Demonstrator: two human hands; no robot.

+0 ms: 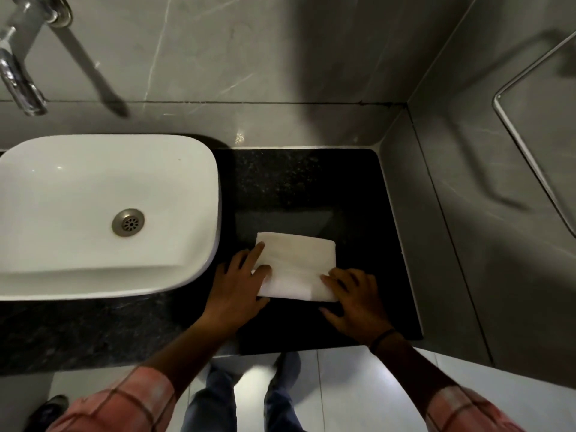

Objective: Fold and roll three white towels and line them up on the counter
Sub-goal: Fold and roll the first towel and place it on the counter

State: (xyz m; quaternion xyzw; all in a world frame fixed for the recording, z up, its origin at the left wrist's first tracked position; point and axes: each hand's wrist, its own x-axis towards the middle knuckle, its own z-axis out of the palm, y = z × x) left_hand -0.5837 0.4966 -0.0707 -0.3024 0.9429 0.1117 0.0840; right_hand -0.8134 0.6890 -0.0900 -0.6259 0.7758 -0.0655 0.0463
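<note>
A polished black speckled stone counter (311, 188) is filling the middle of the head view, running into a corner of grey marble-veined wall tiles (249, 57) at twelve o'clock and at three o'clock. A white rounded-rectangular ceramic vessel basin (93, 198) is sitting on the counter at nine o'clock, its round metal drain (128, 222) showing in the bowl, and a chrome wall-mounted tap (18, 76) is hanging above it at eleven o'clock. A glass panel with a metal edge (536, 145) is leaning into view at two o'clock. Pale floor tiles (343, 385) are lying below the counter's front edge at six o'clock, where the person's blue trouser legs and dark shoes are showing.

A folded white rectangular terry towel (296, 263) is lying flat on the counter just right of the basin, slightly past centre toward five o'clock. The left hand (238, 285) is pressing open-fingered on the towel's left edge, and the right hand (355, 299) is resting spread on its near right corner; neither is pinching the cloth. A dark band (381, 336) is circling the right wrist, and pink checked sleeves (131, 400) are covering both forearms
</note>
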